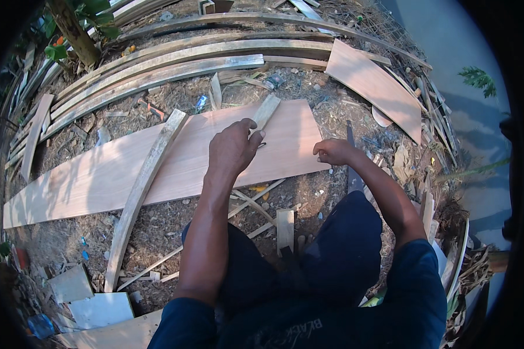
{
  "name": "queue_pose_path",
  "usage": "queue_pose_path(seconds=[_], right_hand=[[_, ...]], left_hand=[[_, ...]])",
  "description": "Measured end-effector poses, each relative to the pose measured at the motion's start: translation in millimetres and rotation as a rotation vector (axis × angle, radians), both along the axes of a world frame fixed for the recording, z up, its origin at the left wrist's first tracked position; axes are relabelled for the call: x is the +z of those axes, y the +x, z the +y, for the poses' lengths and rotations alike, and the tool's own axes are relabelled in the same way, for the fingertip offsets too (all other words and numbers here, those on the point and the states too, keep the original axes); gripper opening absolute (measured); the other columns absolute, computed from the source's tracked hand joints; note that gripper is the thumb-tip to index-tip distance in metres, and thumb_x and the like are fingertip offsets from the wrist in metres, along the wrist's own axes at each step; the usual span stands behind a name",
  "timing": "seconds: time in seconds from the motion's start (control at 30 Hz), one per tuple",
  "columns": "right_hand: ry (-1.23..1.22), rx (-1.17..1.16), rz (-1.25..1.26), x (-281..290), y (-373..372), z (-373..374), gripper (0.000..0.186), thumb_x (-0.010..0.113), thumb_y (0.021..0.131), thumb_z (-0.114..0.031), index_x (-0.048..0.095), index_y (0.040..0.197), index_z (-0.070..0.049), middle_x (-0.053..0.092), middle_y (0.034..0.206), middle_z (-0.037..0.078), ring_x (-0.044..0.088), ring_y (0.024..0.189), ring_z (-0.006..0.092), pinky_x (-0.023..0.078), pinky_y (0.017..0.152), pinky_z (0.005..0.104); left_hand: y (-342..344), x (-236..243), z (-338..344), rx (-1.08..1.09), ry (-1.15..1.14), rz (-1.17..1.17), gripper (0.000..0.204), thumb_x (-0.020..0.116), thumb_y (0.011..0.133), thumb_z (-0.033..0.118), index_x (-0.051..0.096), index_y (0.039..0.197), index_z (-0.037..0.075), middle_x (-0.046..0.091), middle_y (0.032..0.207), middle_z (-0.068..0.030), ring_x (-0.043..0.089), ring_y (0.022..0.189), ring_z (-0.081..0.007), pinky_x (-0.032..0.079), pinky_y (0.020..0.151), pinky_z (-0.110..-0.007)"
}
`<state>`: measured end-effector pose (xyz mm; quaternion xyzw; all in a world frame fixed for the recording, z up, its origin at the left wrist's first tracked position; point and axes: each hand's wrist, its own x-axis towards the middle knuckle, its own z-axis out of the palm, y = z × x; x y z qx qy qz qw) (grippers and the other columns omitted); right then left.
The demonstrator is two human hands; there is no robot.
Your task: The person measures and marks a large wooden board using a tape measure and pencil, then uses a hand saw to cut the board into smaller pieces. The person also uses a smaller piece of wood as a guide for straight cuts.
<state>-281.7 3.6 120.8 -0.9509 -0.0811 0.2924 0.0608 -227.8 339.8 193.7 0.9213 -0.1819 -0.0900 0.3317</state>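
A long, pale plywood board [183, 154] lies across the ground before me. My left hand [234, 146] is over its middle, fingers bent toward the thumb. A small, thin dark thing [262, 145] shows just beside the thumb; what the fingers hold is hidden. Just beyond them, a short wooden batten [266, 110] rests on the board. At the board's right end is my right hand [333, 152], its fingers curled together by the edge; I cannot make out anything in them. A long wooden beam [142, 180] crosses the board on the left.
A handsaw [353, 174] lies beside my right knee. Past the board are an orange-handled tool [152, 109] and stacked long timbers [198, 53]. Another plywood piece [374, 84] leans at the far right. Thin sticks [253, 203] and an upright wood block [284, 228] are near my legs.
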Motion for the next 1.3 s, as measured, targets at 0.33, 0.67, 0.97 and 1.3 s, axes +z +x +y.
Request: queue_pose_path(seconds=[0.33, 0.67, 0.97, 1.3], right_hand=[[0.089, 0.161, 0.212, -165.3, -53.6, 109.4, 0.044, 0.064, 0.083, -0.026, 0.061, 0.125, -0.014, 0.069, 0.099, 0.016, 0.065, 0.094, 0.0366, 0.049, 0.081, 0.0502], [0.45, 0.008, 0.094, -140.7, 51.4, 67.0, 0.04, 0.065, 0.086, -0.038, 0.065, 0.119, -0.016, 0.068, 0.116, 0.01, 0.063, 0.109, 0.0309, 0.05, 0.092, 0.0415], [-0.03, 0.107, -0.538, -165.8, 190.2, 59.2, 0.048, 0.049, 0.09, -0.004, 0.051, 0.136, -0.018, 0.045, 0.143, 0.008, 0.041, 0.134, 0.0344, 0.037, 0.106, 0.0607], [0.513, 0.012, -0.35, -101.6, 1.4, -5.8, 0.075, 0.087, 0.061, -0.039, 0.062, 0.127, -0.015, 0.059, 0.106, 0.008, 0.057, 0.107, 0.0272, 0.039, 0.096, 0.0412]], left_hand=[[-41.2, 40.7, 42.4, -0.118, 0.047, 0.049, 0.041, 0.065, 0.09, 0.033, 0.062, 0.119, 0.004, 0.068, 0.112, -0.0164, 0.066, 0.102, -0.0304, 0.052, 0.086, -0.042], [-72.6, 62.1, 61.5, -0.023, 0.417, 0.272, 0.044, 0.065, 0.09, 0.036, 0.058, 0.124, 0.009, 0.065, 0.119, -0.0153, 0.064, 0.107, -0.035, 0.05, 0.091, -0.045], [-124.2, 82.0, 43.7, 0.037, 0.553, 0.351, 0.045, 0.064, 0.09, 0.038, 0.057, 0.127, 0.013, 0.064, 0.117, -0.0148, 0.062, 0.106, -0.039, 0.049, 0.09, -0.05], [-112.5, -1.4, 31.0, -0.149, 0.42, 0.437, 0.044, 0.064, 0.091, 0.036, 0.059, 0.124, 0.008, 0.064, 0.116, -0.0169, 0.065, 0.101, -0.0355, 0.051, 0.087, -0.045]])
